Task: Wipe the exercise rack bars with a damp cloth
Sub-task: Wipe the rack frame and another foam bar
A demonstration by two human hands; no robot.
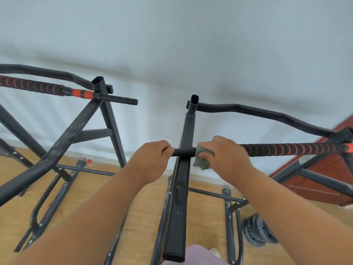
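1. Cloth, green, crumpled, damp (202,161): frame centre, limp; right hand (225,159) fingers curled, pinching it round black-and-orange ribbed rack bar (294,148).
2. Left hand (150,159), 9 o'clock of cloth, wraps bar's threaded end; bar stiff, prob. grippy.

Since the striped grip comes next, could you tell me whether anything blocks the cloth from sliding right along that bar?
Nothing visible does. The right hand holds the green cloth on the bar, just left of the striped grip, which runs bare to the right.
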